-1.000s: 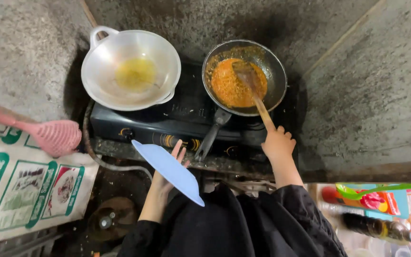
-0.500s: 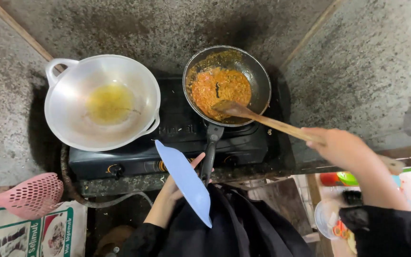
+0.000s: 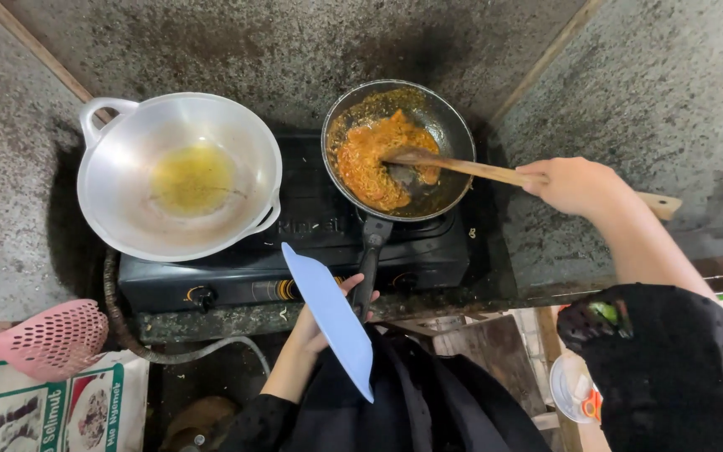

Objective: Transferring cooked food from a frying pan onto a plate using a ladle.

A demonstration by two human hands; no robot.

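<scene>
Since a moment ago my right hand (image 3: pixel 575 184) has slid up the wooden spatula (image 3: pixel 462 167), fingers clamped round its handle, its blade lying in the orange noodles (image 3: pixel 370 159) inside the dark frying pan (image 3: pixel 453 125). My left hand (image 3: pixel 320 322) grips a pale blue plate (image 3: pixel 328 318), tilted on edge just below the pan's handle, beside the stove (image 3: pixel 294 268) and silver wok (image 3: pixel 127 134).

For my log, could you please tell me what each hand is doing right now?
Left hand: closed on a pale blue plate.
Right hand: closed on a wooden spatula.
</scene>
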